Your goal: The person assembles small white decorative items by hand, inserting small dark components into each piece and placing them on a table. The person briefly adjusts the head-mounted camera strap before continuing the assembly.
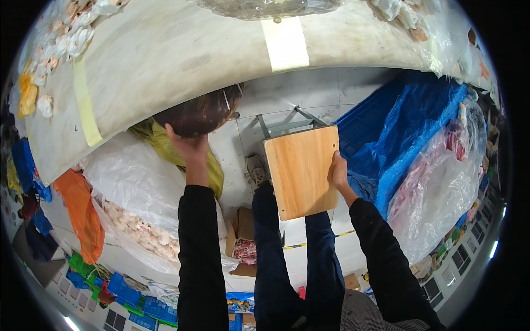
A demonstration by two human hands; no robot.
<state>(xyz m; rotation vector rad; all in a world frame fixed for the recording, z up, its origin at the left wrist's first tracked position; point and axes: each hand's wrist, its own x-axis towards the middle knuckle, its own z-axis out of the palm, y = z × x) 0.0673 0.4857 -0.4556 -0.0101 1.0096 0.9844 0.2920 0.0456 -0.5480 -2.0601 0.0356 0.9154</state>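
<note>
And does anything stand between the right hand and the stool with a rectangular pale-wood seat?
Nothing visible does: the right hand is on the right edge of the rectangular pale-wood seat. The left hand is apart, at the glossy dark-brown rounded object.

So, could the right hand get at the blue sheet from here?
Probably yes: nothing visible stands between the right hand and the blue sheet to its right, though it would likely have to let go of the stool first.
</note>
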